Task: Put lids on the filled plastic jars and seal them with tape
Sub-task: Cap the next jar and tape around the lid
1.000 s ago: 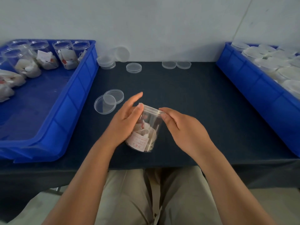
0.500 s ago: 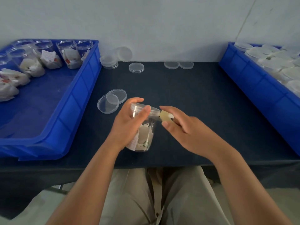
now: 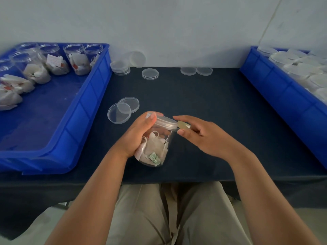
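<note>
At the near edge of the dark table (image 3: 212,106), my left hand (image 3: 138,137) grips the plastic jar (image 3: 155,149) filled with white sachets, its clear lid (image 3: 166,122) on, while my right hand (image 3: 205,138) pinches a small yellowish tape strip (image 3: 183,125) touching the lid's rim.

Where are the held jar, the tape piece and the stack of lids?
held jar (image 3: 159,147): head view, clear side wall.
tape piece (image 3: 183,125): head view, strip's middle.
stack of lids (image 3: 119,65): head view, top lid.

We see a plain pale wall (image 3: 177,23) behind a table (image 3: 221,106) draped in dark navy cloth; light grey floor (image 3: 31,232) below, dim light.
</note>
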Motion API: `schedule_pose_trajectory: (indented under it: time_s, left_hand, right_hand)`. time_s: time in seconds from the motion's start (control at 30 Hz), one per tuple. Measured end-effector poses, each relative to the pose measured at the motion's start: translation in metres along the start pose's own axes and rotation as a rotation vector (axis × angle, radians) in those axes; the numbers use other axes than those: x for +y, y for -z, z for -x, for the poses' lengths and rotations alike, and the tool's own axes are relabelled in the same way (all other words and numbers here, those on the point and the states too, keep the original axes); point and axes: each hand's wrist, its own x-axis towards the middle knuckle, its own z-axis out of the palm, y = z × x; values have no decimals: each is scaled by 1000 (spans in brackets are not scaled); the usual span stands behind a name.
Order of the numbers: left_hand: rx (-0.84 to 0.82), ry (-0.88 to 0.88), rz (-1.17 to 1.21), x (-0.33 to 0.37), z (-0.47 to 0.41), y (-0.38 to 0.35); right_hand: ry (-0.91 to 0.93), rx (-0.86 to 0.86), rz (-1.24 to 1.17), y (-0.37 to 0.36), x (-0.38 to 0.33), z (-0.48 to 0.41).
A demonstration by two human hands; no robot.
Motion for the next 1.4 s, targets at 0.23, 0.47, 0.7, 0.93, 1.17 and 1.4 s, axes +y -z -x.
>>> schedule_pose_trajectory:
  time_s: [0.23, 0.47, 0.7, 0.93, 1.17, 1.4]
  left_hand:
    - [-21, -4, 35, -10, -10, -5]
    - [305, -187, -322, 5, 4, -16]
    - [426, -65, -518, 8, 23, -58]
    - [437, -42, -368, 14, 8, -31]
    - [268, -46, -347, 14, 2, -12]
    - [41, -34, -124, 3, -8, -5]
  right_hand:
    - [-19, -13, -41, 0, -8, 2]
    - [-85, 137, -55, -11, -10, 13]
    - [-74, 202, -27, -23, -21, 21]
    - [-63, 76, -82, -17, -14, 24]
    - [-54, 75, 74, 1, 6, 16]
    - [-16, 75, 40, -5, 7, 4]
